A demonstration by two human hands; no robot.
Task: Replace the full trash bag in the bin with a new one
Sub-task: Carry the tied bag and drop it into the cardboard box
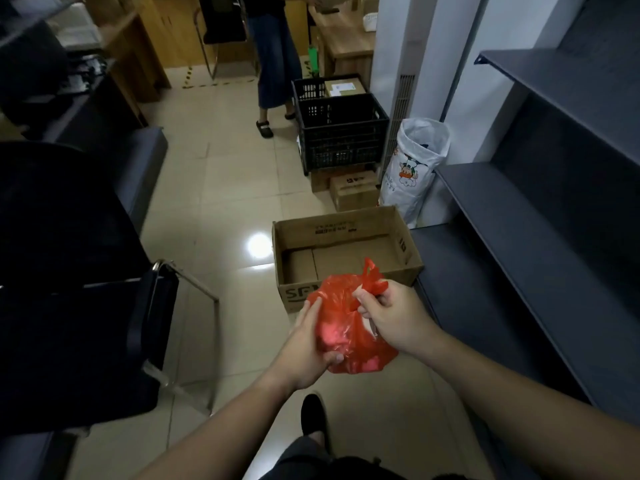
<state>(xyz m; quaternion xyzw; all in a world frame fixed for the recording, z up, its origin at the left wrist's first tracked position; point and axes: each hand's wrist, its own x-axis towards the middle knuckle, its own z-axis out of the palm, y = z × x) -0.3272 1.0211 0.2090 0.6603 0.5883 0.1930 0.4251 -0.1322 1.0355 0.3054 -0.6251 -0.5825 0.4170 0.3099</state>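
Left hand: left hand point(304, 344) cups the side of the red bag point(349, 327), thumb pressed under its bulge.
Right hand: right hand point(391, 317) pinches the bag's handle loops, fingers closed on the plastic.
Bag place: held in the air over the floor point(225, 209), just in front of an open cardboard box point(346, 251).
Handling: thin, soft, crinkly plastic; looks light; best gripped by the handles.
Direction: handles up and away, bulge hanging low, long axis roughly upright.

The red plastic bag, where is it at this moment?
In the head view, low and centre, the red plastic bag is held between the left hand and right hand, just before the open cardboard box.
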